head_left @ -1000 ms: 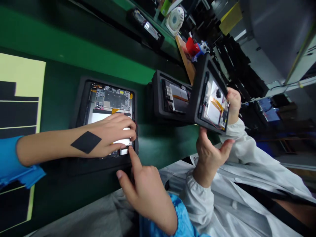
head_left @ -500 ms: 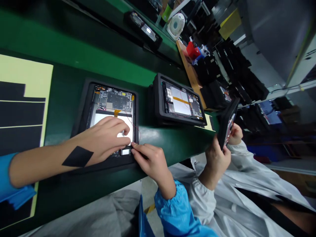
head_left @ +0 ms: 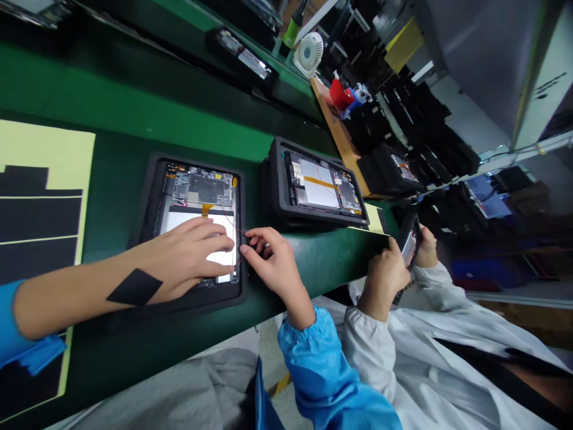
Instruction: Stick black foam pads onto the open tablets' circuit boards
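Note:
An opened tablet (head_left: 206,184), its circuit board and silver battery exposed, lies in a black foam frame (head_left: 150,197) on the green bench. My left hand (head_left: 190,254) rests across the battery, fingers apart, holding nothing I can see. A black adhesive patch (head_left: 135,287) sticks to that wrist. At the frame's right edge, my right hand (head_left: 274,263) pinches a thin red wire (head_left: 237,229) that runs out from the board. The lower part of the tablet is partly hidden under my left hand.
A second opened tablet (head_left: 319,182) sits on stacked foam frames to the right. A yellow sheet with black patches (head_left: 40,218) lies at left. Beyond are another device (head_left: 244,57) and a small fan (head_left: 308,54). A co-worker's hands (head_left: 387,272) hold a device at right.
My right hand has moved up along the frame's edge, from the lower corner, drawing the red wire outward. My left hand has flattened slightly. The co-worker has lowered their device.

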A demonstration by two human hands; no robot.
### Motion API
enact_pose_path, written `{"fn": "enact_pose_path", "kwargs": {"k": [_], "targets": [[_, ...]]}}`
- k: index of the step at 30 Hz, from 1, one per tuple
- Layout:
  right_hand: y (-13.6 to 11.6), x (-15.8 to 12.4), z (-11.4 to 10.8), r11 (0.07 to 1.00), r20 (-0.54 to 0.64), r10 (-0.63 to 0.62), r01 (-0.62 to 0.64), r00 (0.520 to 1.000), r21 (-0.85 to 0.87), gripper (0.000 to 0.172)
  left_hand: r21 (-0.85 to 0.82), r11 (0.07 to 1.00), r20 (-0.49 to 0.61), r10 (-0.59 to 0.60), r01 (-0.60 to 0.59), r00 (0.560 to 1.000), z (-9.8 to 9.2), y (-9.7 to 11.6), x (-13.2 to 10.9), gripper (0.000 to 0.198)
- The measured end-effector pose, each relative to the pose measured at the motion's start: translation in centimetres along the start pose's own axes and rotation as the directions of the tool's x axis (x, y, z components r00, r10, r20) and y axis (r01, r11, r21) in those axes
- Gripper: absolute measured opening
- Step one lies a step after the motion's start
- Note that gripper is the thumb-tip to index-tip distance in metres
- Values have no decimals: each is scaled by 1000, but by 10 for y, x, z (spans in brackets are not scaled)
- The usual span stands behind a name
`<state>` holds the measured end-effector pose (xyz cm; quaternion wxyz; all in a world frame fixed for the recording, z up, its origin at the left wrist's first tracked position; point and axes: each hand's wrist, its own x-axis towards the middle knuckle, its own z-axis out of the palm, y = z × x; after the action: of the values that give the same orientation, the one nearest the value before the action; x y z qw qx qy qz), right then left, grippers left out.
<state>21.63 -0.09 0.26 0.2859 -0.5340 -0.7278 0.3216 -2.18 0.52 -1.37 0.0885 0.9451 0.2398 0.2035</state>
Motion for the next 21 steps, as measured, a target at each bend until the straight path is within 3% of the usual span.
{"fn": "enact_pose_path", "kwargs": {"k": [3, 8, 11, 17, 21], "targets": [[-1, 7, 4, 1000, -7, -17, 17, 1000, -12, 11, -19, 999, 13, 28, -28, 1000, -5, -3, 4, 54], [-6, 14, 9, 950, -60, -249, 232, 967, -208, 19, -21, 998, 23, 57, -56, 998, -3, -7, 5, 48], [-8, 24, 9, 948, -53, -259, 244, 964, -205, 17, -29, 998, 29, 51, -50, 998, 2, -7, 4, 51], [-4, 50, 12, 942, 76, -283, 292, 956, -167, 21, -66, 998, 0, 8, -8, 1000, 3, -6, 5, 45], [2, 54, 15, 929, 71, -332, 339, 941, -150, 18, -18, 1000, 3, -9, 9, 1000, 5, -3, 0, 46]]}}
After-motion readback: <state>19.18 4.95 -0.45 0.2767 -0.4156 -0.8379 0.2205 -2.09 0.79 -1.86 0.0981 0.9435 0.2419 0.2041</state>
